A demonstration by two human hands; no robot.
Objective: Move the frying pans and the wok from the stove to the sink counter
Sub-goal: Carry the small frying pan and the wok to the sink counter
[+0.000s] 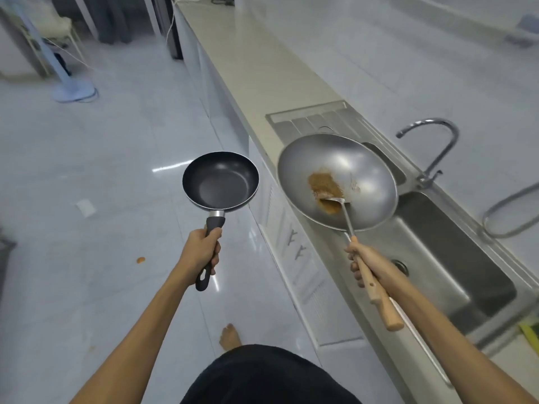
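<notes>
Beside the sink counter (262, 83): my left hand (201, 252) grips the black frying pan (220, 179) by its handle, held over the floor; my right hand (368, 265) clasps the wok (337, 182) by its wooden handle together with a metal spatula (339, 204). The wok hangs over the counter edge, stained brown inside; beyond lie the sink (443, 258) and faucet (431, 147).

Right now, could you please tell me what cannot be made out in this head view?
- Stove: outside the frame.
- Grey metal wok handle: hidden behind the wooden spatula handle and right hand.
- Yellow-green item: cut off by the right edge.
- Orange floor spot: too small.
</notes>
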